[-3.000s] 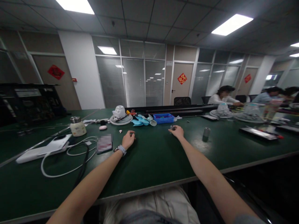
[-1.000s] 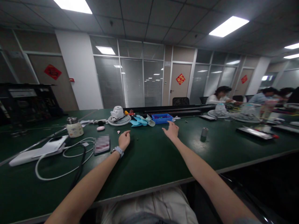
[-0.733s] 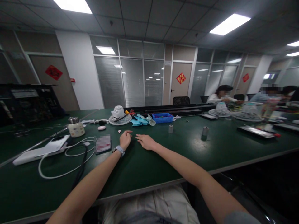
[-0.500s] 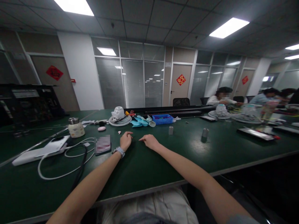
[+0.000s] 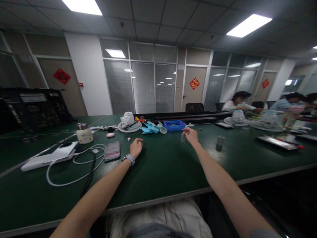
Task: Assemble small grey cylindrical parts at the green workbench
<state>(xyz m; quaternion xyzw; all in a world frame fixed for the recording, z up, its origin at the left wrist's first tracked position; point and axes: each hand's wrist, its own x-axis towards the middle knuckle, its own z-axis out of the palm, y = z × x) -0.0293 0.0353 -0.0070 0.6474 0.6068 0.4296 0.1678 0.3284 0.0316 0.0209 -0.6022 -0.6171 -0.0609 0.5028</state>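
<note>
My right hand (image 5: 192, 135) reaches out over the table, its fingers pinched around the top of a small grey metal cylinder (image 5: 183, 138) that stands upright. A second such cylinder (image 5: 220, 142) stands farther right, untouched. My left hand (image 5: 136, 147), with a watch on its wrist, hovers at or rests on the green tabletop; its fingers are loosely bent, a little apart, and hold nothing. Close to it lie a tiny pale pink piece (image 5: 129, 139) and a dark-edged flat item (image 5: 112, 152), partly blurred out.
Behind my hands are a blue tray (image 5: 174, 128), light-blue fan blades (image 5: 150, 130) and a white fan part (image 5: 129, 126). A cream bottle (image 5: 84, 136), a white device (image 5: 53, 157) and looped cables fill the left. Several people sit at the far right.
My right hand has moved right and forward from beside the left hand, and its fingers have closed at the nearer cylinder. The left hand stays nearly in place; the view has shifted slightly.
</note>
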